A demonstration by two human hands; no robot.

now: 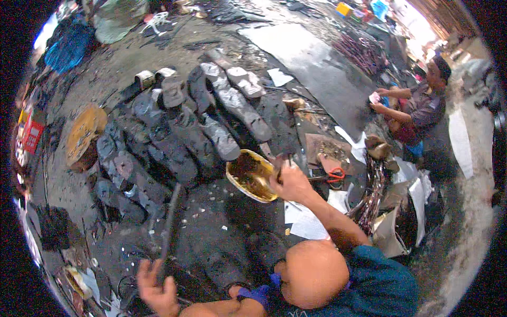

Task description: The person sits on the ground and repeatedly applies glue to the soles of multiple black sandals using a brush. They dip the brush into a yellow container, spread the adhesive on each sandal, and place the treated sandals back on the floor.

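At the lower left, my left hand is closed around the lower end of a long dark strip, which stands up from the fingers. My right hand reaches over the right rim of a cut-open pale plastic container with a yellow-brown, glue-like coating inside. Its fingers grip a small dark tool, perhaps a brush; blur hides the lower end. Beyond the container, grey and black sole-shaped pieces lie in rows, some overlapping. Scissors with orange-red handles rest right of my right hand.
A round wooden block stands at the left. White paper scraps lie near my bare knee. On the right, another person sits handling a small item. A large pale sheet covers ground at the back.
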